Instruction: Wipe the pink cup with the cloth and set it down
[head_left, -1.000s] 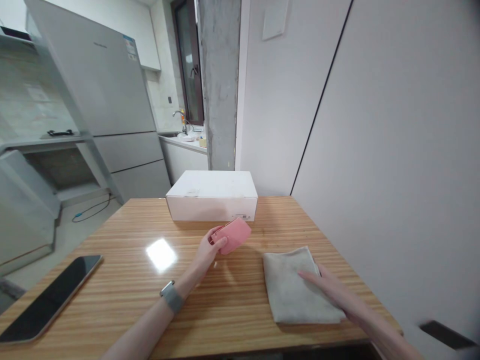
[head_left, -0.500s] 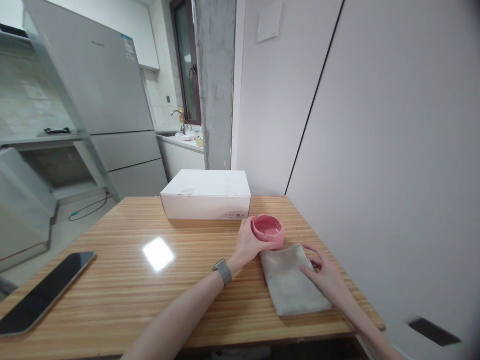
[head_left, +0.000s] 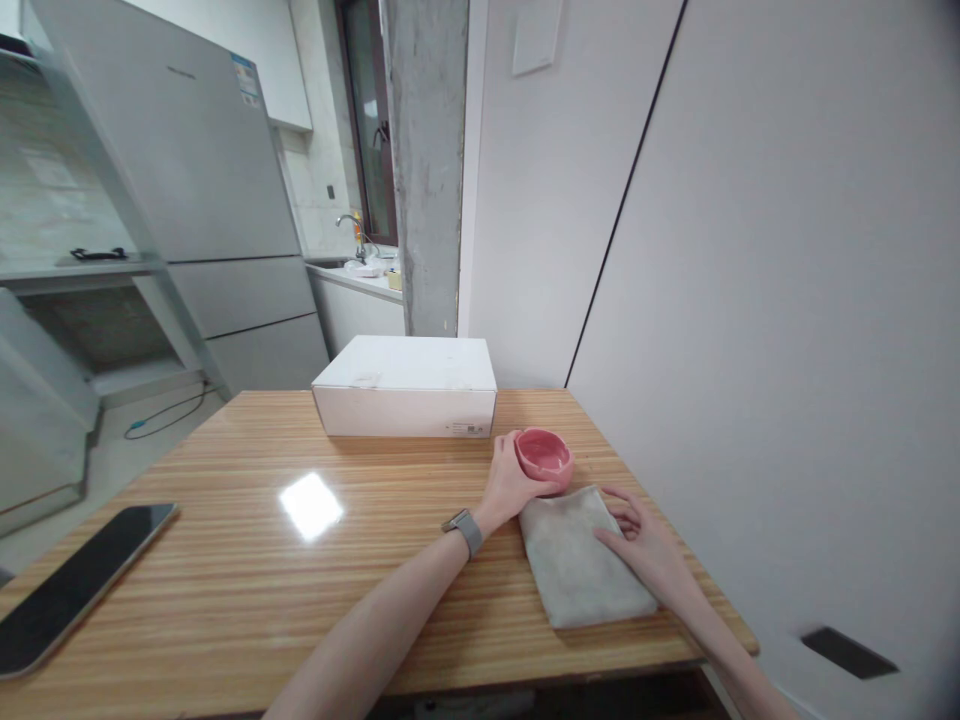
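Observation:
A pink bowl (head_left: 546,458) with an uneven rim stands near the right side of the table, close to the far edge of a folded grey cloth (head_left: 581,565). My left hand (head_left: 514,475), wearing a watch on its wrist, wraps round the bowl's left side, thumb along the near side and fingers partly hidden behind it. Nothing shows inside the bowl. On the cloth's right edge rests my right hand (head_left: 645,545), its thumb on top and its fingers loosely bent and apart beside the fabric. The cloth lies flat on the wood.
Behind the bowl, a white box (head_left: 405,400) stands at the back of the wooden table (head_left: 247,590). A dark phone (head_left: 86,580) lies at the left. The white wall (head_left: 765,330) runs along the right side. A fridge (head_left: 172,170) stands beyond the table.
My left hand and the bowl have shifted slightly right, relative to the box and cloth. My right hand keeps its place at the cloth's edge. The whole view has shifted slightly.

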